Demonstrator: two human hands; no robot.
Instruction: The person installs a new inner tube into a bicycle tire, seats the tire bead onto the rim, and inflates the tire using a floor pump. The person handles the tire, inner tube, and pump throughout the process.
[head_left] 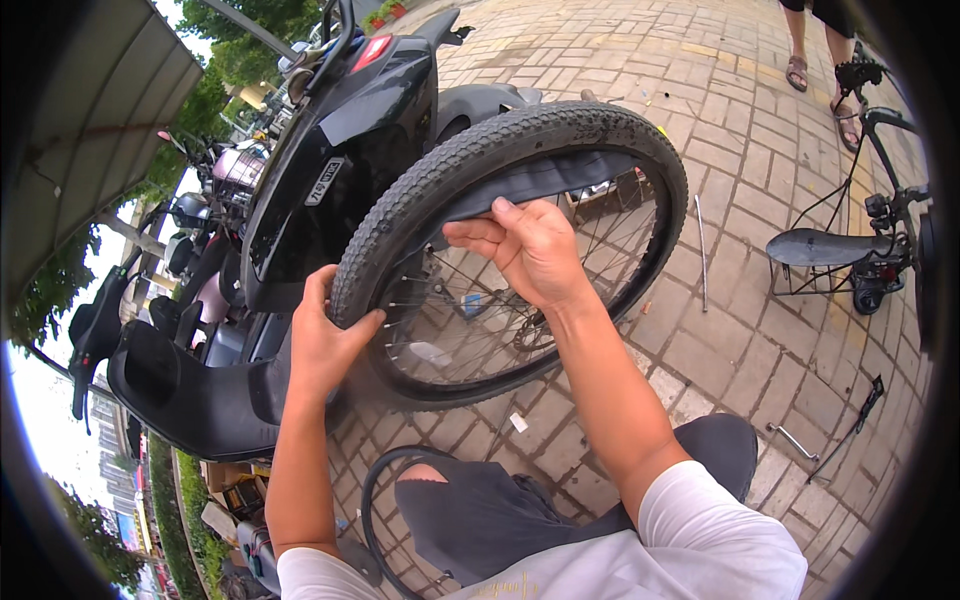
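A bicycle wheel with a knobby black tire [520,130] stands tilted in front of me, its spokes and a brake disc [535,333] showing. At the wheel's left side my left hand [325,345] grips the tire, fingers over the tread and thumb on the inner side. My right hand [535,250] is closed on the edge of a slack, flat black inner tube [560,178]. That tube hangs out of the tire along the upper inside of the wheel. Part of it, toward the left, is hidden behind my right hand.
A black scooter [350,130] stands close behind the wheel's left side. A bicycle [885,235] is at the right, near a person's sandalled feet [797,73]. On the brick paving [740,345] lie a thin rod [702,255], a wrench-like tool [795,441] and a black rubber loop [372,500].
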